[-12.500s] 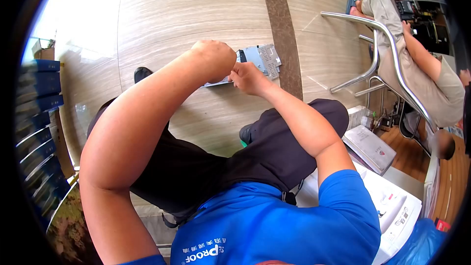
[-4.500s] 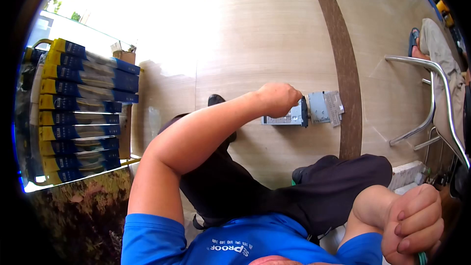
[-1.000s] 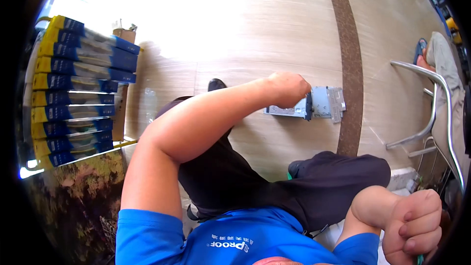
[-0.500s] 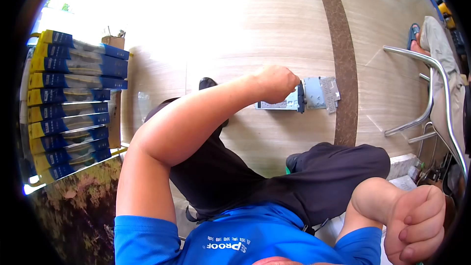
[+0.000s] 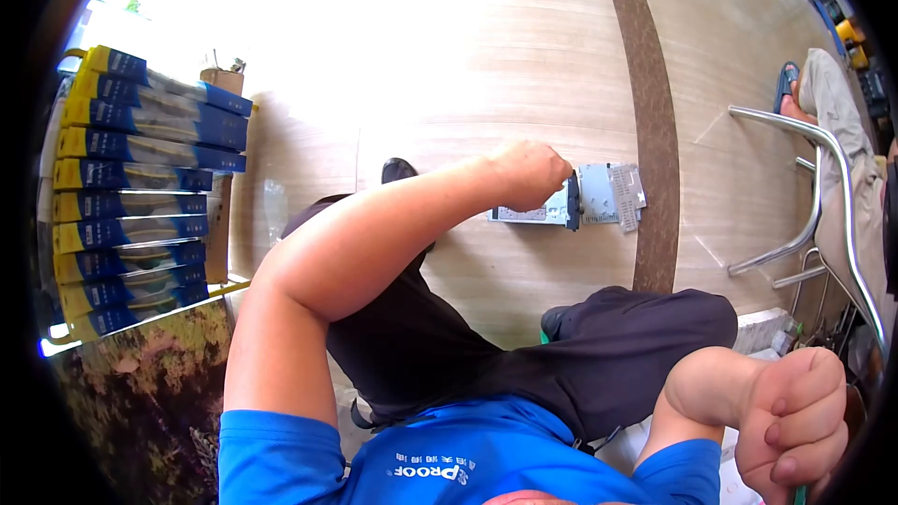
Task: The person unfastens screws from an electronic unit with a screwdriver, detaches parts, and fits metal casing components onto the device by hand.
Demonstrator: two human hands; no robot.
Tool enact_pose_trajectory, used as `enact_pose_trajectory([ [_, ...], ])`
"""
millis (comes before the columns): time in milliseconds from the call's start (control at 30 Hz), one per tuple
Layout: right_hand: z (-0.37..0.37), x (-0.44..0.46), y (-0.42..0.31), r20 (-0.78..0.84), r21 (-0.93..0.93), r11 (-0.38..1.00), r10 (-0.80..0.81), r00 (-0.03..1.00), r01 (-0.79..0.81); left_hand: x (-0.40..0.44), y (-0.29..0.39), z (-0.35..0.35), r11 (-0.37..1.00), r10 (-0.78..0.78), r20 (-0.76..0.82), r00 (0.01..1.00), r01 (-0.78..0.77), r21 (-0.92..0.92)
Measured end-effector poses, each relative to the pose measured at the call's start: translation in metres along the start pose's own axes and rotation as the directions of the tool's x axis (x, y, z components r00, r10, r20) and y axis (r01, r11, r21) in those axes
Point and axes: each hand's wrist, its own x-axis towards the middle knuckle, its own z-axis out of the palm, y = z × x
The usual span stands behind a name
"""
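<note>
My left hand reaches out over a metal-cased electronic unit with a dark front edge, on the floor. Its fingers are curled together at the unit's upper edge; what they hold, if anything, is hidden. Beside the dark edge lies a flat silvery metal plate, with a perforated strip across its right end. My right hand is raised at the lower right, closed in a fist around a thin green thing. Only a short piece of that green thing shows below the fist.
Blue and yellow boxes are stacked on a rack at the left. A metal-framed chair stands at the right, beside another person's leg. My dark-trousered legs are bent around the work area. A brown stripe crosses the tiled floor.
The view has shifted slightly, so the floor things sit a little lower. My left hand remains by the unit. More of the green thing shows under my right fist.
</note>
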Motion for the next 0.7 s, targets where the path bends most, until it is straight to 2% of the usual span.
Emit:
enact_pose_trajectory([
  [33,0.003,0.003,-0.002,0.113,-0.127,0.992,0.01,0.994,0.004,-0.001,0.0,-0.001,1.0,-0.005,0.0,1.0,0.005,-0.015],
  [67,0.005,0.003,-0.003,0.11,-0.125,0.992,0.006,0.994,0.008,-0.001,0.0,-0.001,1.0,-0.008,0.0,1.0,0.008,-0.011],
  [167,0.008,-0.004,-0.008,-0.05,-0.384,0.902,0.195,0.98,-0.199,0.001,0.001,0.0,1.0,-0.011,0.012,1.0,0.011,-0.019],
  [200,0.006,-0.004,-0.007,-0.048,-0.386,0.901,0.195,0.98,-0.198,0.002,0.002,-0.001,1.0,-0.016,0.032,0.999,0.016,-0.005],
  [267,0.003,-0.004,-0.004,0.008,-0.112,0.985,0.132,0.991,-0.13,0.002,0.001,-0.001,1.0,-0.019,0.052,0.998,0.018,0.014],
  [300,0.011,-0.007,-0.002,-0.047,-0.193,0.981,0.028,0.998,-0.037,0.001,0.001,0.0,1.0,-0.008,0.026,1.0,0.008,-0.004],
  [333,0.01,-0.005,0.0,-0.047,-0.191,0.981,0.026,0.999,-0.034,0.0,0.0,0.0,1.0,0.0,-0.001,1.0,0.0,-0.023],
  [400,0.008,-0.002,0.003,0.035,-0.073,0.997,0.017,0.999,-0.015,0.0,-0.001,0.001,1.0,-0.007,0.002,1.0,0.007,-0.026],
  [433,0.008,-0.003,0.003,0.033,-0.075,0.997,0.018,0.999,-0.015,0.001,-0.001,0.001,1.0,-0.01,0.003,1.0,0.01,-0.029],
  [467,0.009,-0.007,0.004,-0.123,-0.244,0.966,0.06,0.991,-0.089,0.002,0.0,0.001,1.0,-0.007,0.005,1.0,0.007,-0.028],
  [533,0.008,-0.011,0.005,-0.278,-0.396,0.9,0.072,0.958,-0.183,0.001,0.002,0.0,0.999,-0.007,0.016,1.0,0.008,-0.031],
  [567,0.006,-0.014,0.006,-0.287,-0.325,0.938,0.022,0.958,-0.119,0.0,0.002,-0.001,1.0,-0.006,0.017,1.0,0.006,-0.029],
  [667,-0.006,-0.02,-0.007,-0.28,-0.153,0.983,0.059,0.958,-0.105,-0.001,0.001,-0.002,0.999,-0.007,-0.007,1.0,0.007,-0.051],
  [700,-0.006,-0.019,-0.008,-0.246,-0.16,0.982,0.058,0.968,-0.1,-0.001,0.001,-0.001,0.999,-0.005,-0.01,1.0,0.005,-0.049],
])
